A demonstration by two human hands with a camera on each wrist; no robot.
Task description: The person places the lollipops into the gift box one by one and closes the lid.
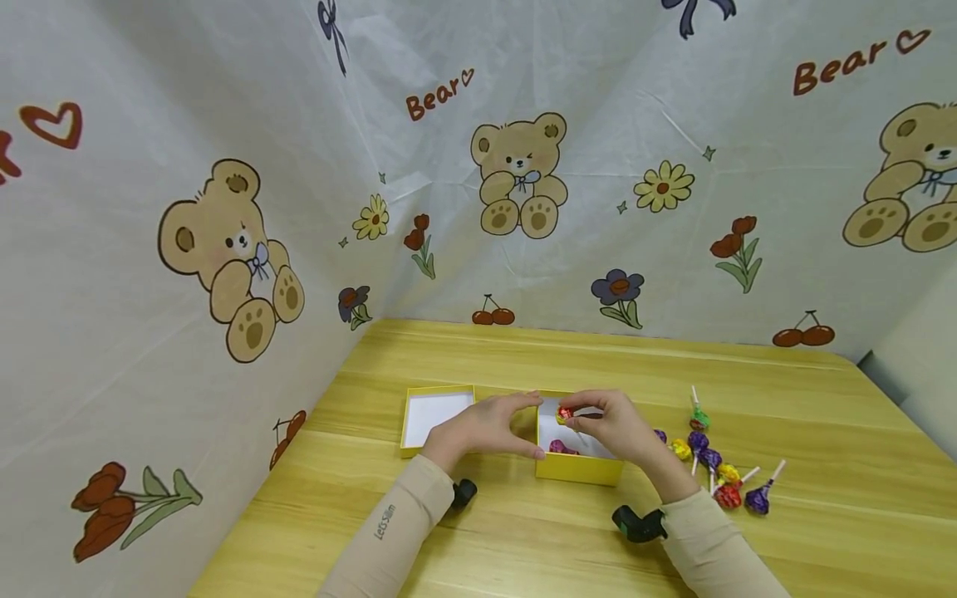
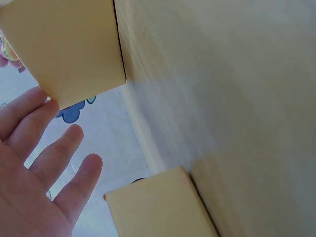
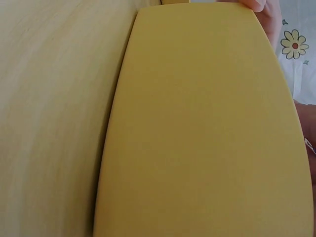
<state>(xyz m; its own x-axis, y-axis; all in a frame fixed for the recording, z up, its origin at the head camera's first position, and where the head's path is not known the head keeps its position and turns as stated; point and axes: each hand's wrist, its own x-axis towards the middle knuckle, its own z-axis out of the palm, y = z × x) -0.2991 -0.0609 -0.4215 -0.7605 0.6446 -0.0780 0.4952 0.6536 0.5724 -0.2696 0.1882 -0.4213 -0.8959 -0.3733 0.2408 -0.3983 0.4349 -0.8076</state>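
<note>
An open yellow box (image 1: pixel 579 471) with a white inside stands on the table. A pink-wrapped lollipop (image 1: pixel 561 448) lies in it. My right hand (image 1: pixel 615 423) pinches a red and yellow wrapped lollipop (image 1: pixel 564 414) over the box's interior. On the box's left side, my left hand (image 1: pixel 489 425) has its fingers spread, with fingertips at the far left corner and the thumb by the near one. Straight fingers (image 2: pixel 35 129) touch the box edge in the left wrist view. The box wall (image 3: pixel 197 123) fills most of the right wrist view and hides much of the right hand.
Left of the box lies a yellow-edged lid (image 1: pixel 437 418), white side up. Several loose lollipops, including a green one (image 1: pixel 699 418) and a purple one (image 1: pixel 758 498), are scattered at the right. A patterned cloth (image 1: pixel 583 274) hangs behind the wooden table (image 1: pixel 538 540).
</note>
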